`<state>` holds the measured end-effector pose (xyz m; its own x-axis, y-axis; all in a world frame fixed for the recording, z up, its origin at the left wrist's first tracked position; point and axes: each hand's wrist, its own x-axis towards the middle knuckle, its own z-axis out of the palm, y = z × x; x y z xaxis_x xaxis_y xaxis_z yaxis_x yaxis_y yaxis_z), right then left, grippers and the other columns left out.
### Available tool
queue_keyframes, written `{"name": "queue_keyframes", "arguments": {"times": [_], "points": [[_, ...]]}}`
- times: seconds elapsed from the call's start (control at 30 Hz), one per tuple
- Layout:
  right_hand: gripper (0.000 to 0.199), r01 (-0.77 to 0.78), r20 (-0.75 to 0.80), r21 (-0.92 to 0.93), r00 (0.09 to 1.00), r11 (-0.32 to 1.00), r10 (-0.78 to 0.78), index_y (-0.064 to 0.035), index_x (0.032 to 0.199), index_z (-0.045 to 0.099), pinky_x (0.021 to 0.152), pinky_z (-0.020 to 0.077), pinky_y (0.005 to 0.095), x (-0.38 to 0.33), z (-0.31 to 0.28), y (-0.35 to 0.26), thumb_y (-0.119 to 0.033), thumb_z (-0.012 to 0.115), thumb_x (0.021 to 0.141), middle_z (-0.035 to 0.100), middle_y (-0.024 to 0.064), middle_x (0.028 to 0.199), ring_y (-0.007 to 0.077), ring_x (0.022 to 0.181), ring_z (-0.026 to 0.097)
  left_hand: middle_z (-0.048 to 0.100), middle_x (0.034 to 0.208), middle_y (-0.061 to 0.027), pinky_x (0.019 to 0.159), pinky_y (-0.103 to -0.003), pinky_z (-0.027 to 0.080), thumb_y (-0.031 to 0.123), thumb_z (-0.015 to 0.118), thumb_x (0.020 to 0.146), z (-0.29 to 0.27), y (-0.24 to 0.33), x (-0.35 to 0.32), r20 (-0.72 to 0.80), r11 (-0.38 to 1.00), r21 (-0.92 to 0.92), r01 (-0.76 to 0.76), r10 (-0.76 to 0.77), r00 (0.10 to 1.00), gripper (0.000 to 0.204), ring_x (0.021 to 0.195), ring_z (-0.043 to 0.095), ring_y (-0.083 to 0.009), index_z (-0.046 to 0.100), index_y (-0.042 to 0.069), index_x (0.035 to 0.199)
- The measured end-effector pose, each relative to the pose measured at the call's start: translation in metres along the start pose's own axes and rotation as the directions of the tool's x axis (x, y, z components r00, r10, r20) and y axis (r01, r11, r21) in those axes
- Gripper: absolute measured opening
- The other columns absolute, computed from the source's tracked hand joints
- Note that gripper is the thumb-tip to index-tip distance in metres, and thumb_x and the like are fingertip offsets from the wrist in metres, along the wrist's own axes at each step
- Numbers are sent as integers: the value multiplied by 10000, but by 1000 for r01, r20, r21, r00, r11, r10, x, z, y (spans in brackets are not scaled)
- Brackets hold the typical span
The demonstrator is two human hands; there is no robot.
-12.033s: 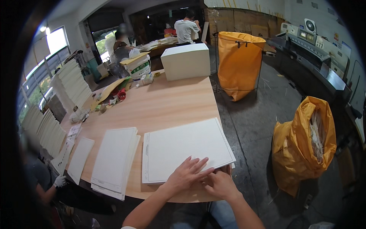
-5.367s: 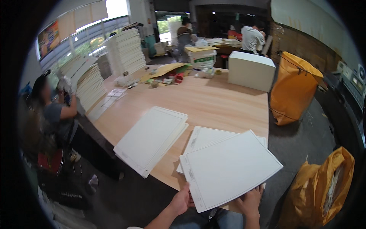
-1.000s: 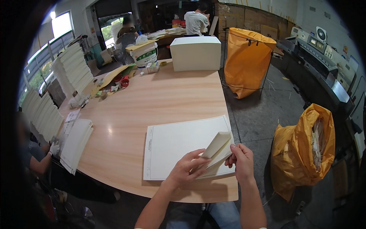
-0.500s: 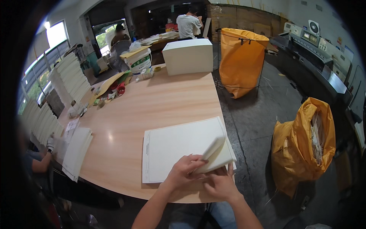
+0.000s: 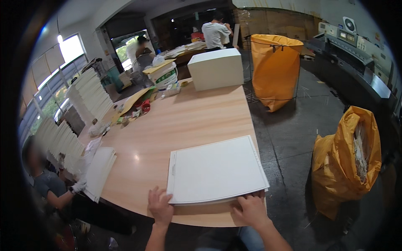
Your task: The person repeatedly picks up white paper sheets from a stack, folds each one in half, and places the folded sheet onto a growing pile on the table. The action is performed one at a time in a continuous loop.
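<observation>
A thin stack of large white paper sheets (image 5: 217,171) with a printed thin border lies flat near the table's front right corner. At its near left corner is my left hand (image 5: 161,206), fingers spread on the tabletop and the thumb side touching the paper. My right hand (image 5: 252,209) grips the near edge toward the right, its fingertips partly hidden among the sheets. There the upper sheets sit slightly raised above the lower ones.
The wooden table (image 5: 188,121) bears a big white block of paper (image 5: 217,71), a white bucket (image 5: 163,77) and small clutter. At left, a gloved person (image 5: 58,194) handles sheets beside tall paper stacks (image 5: 90,96). Orange bags (image 5: 274,71) stand on the floor at right.
The curled near right corner of the sheets has been laid down flat. My left hand has moved left to the near left corner; my right hand stays at the near edge.
</observation>
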<state>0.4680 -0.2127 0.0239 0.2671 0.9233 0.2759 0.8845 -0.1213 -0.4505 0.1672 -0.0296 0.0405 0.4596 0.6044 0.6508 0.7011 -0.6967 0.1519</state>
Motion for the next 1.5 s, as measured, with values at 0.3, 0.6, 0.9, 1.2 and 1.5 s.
{"name": "queue_keyframes", "arguments": {"times": [0.3, 0.6, 0.9, 1.2, 1.5], "points": [[500, 89, -64, 111, 995, 990, -82, -123, 1248, 765, 1259, 123, 664, 0, 3, 8, -298, 807, 782, 682, 168, 1329, 429, 1373, 517, 692, 1080, -87, 864, -337, 555, 189, 679, 1054, -38, 132, -67, 26, 655, -626, 423, -525, 851, 288, 1022, 666, -180, 605, 23, 1277], [527, 87, -54, 52, 995, 995, -85, -130, 1245, 769, 1275, 99, 667, 2, 2, 8, -287, 838, 746, 684, 176, 1326, 436, 1390, 495, 716, 1290, -152, 989, -494, 589, 375, 535, 1118, -8, 97, -80, 887, -637, -460, 619, -297, 354, 473, 1129, 734, -289, 534, 18, 1428], [574, 28, -62, -5, 998, 1000, -28, -84, 1320, 703, 1288, 86, 655, 5, 4, 1, -235, 825, 780, 610, 180, 1433, 429, 1489, 407, 702, 1341, -176, 1051, -453, 580, 38, 583, 1046, -35, 42, -69, 791, -538, -611, 580, -388, 473, 359, 1163, 727, -290, 581, -68, 1390], [610, 40, -74, -51, 996, 998, -43, -89, 1384, 650, 1289, 105, 650, 4, 2, -9, -204, 817, 809, 528, 163, 1553, 400, 1539, 369, 663, 1400, -132, 1084, -478, 542, 82, 558, 1070, -83, -123, -93, 375, -210, -914, 347, -765, 523, 389, 1278, 659, -296, 525, 10, 1451], [622, 29, -50, -11, 998, 1000, -29, -92, 1393, 647, 1292, 92, 645, 6, -5, -11, -187, 808, 800, 520, 164, 1562, 391, 1545, 362, 691, 1292, -106, 909, -506, 592, 272, 601, 1100, -61, -164, -111, 464, -223, -801, 555, -818, 340, 354, 1133, 694, -279, 579, 61, 1384]]}}
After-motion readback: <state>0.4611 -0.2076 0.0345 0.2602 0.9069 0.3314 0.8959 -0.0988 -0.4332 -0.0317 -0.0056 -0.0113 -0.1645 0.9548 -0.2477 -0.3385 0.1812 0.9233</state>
